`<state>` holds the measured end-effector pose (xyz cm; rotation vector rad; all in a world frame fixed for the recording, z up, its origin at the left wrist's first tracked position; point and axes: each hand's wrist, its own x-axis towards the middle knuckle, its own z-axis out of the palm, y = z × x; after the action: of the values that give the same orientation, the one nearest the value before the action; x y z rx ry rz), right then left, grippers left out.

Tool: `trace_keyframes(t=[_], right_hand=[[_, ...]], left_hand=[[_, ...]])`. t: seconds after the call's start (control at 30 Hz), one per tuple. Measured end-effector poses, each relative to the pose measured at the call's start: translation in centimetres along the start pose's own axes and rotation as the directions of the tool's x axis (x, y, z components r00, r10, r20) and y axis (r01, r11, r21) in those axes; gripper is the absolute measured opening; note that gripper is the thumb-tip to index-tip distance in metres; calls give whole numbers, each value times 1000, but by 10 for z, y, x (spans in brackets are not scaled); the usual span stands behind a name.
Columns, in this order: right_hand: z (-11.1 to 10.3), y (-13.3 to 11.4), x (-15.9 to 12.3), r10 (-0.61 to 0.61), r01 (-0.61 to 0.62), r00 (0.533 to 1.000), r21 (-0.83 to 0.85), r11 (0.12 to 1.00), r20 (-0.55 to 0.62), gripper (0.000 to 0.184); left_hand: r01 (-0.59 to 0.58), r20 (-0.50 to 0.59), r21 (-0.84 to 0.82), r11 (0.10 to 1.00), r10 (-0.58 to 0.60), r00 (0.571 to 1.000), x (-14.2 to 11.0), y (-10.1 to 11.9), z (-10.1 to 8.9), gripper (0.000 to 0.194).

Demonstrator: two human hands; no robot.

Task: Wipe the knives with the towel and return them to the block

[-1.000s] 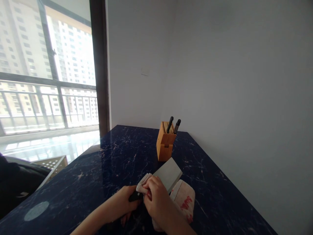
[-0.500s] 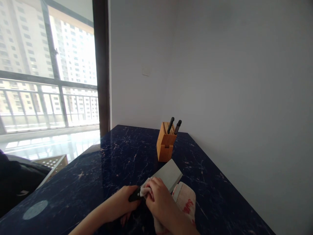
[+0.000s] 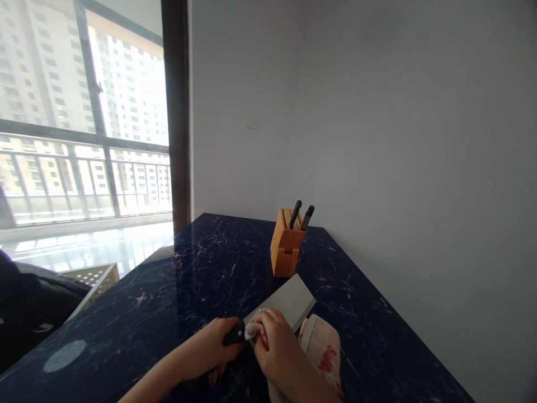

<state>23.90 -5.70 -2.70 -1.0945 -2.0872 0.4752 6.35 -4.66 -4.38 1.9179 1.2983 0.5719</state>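
Observation:
A cleaver (image 3: 287, 302) with a broad grey blade and a black handle is held above the dark table, its blade pointing away to the right. My left hand (image 3: 220, 341) is wrapped round the handle. Pinched in my right hand (image 3: 274, 338) is a bunched part of a white cloth (image 3: 321, 347) with red print, pressed on the blade close to the handle. The rest of the cloth hangs beneath my right wrist and out to its right. My right palm and part of the blade's lower edge are hidden.
Beyond the blade stands a wooden knife block (image 3: 287, 246) with two black-handled tools in it. The dark blue marbled table (image 3: 218, 252) runs up to the wall at right. A pale round mark (image 3: 64, 356) shows at front left, near a chair-like dark shape (image 3: 37, 302).
The view has shifted slightly, so everything sits a little further right. More of the black handle's end by the blade shows. Both hands keep their holds on the cleaver and the cloth.

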Motion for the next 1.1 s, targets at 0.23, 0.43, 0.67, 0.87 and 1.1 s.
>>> trace_keyframes(t=[0.23,0.43,0.67,0.87,1.1], right_hand=[[4,-6,10,-42,43,999,38,998,-29,28],[4,0,5,39,-38,999,-62,997,20,28],[7,-6,8,-34,34,999,-11,999,-40,30],[6,0,1,-3,4,1000,-94,996,13,30],[5,-5,6,-39,40,999,-114,993,13,29]], left_hand=[[-25,45,-11,1000,25,999,-2,6,-1,22],[-11,14,40,999,10,1000,-3,5,-2,20],[-51,4,27,998,51,999,-4,10,-2,23],[-51,-29,104,993,54,998,-4,10,-1,19],[-28,23,78,997,26,999,-6,10,-3,21]])
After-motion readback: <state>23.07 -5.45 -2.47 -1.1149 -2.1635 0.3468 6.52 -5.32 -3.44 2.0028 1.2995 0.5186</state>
